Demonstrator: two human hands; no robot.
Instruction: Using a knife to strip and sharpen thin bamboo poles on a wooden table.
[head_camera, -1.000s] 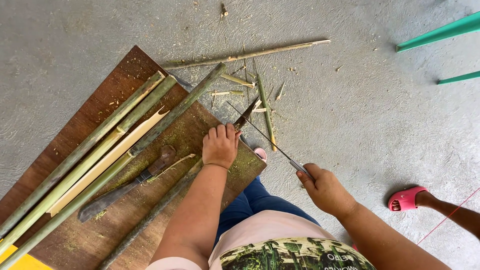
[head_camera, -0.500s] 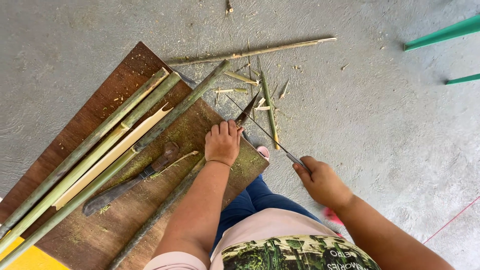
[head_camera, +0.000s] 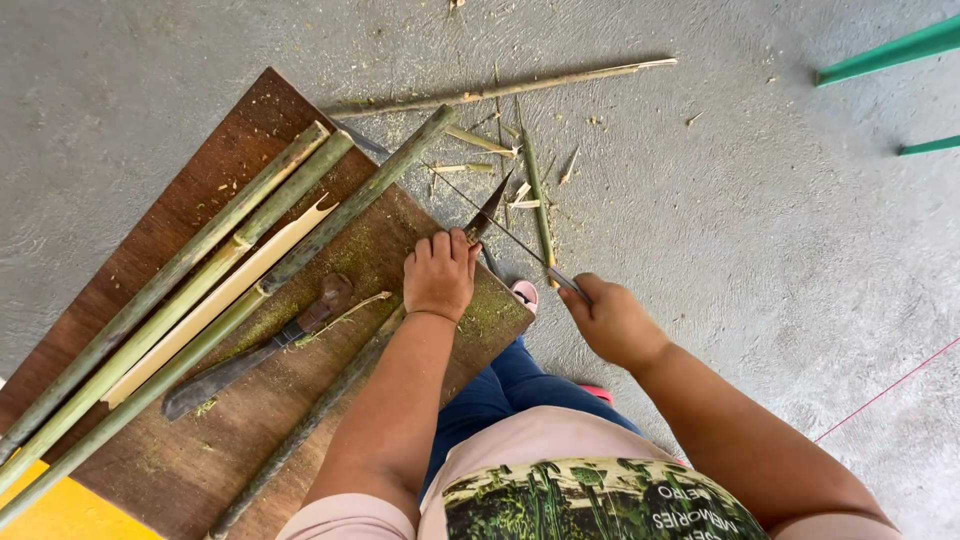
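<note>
My left hand (head_camera: 440, 272) rests at the edge of a brown wooden board (head_camera: 150, 240), fingers curled over a thin dark bamboo stick (head_camera: 310, 420). The stick's pointed end (head_camera: 492, 208) juts out past my fingers. My right hand (head_camera: 612, 322) is to the right, off the board. It grips a long thin blade-like tool (head_camera: 505, 232), seen edge-on, that slants up-left across the stick's tip. Whether it touches the stick I cannot tell.
Several long green bamboo poles (head_camera: 190, 270) and a split pale piece (head_camera: 225, 295) lie along the board. A rusty chopper (head_camera: 250, 355) lies beside them. Bamboo slivers (head_camera: 535, 195) and a long thin cane (head_camera: 500, 92) litter the concrete floor. Green bars (head_camera: 890, 50) top right; pink sandal (head_camera: 525, 293).
My right hand has drawn slightly left toward the board with the thin tool. A foot in a pink sandal at the right has left the view. My left hand stays put.
</note>
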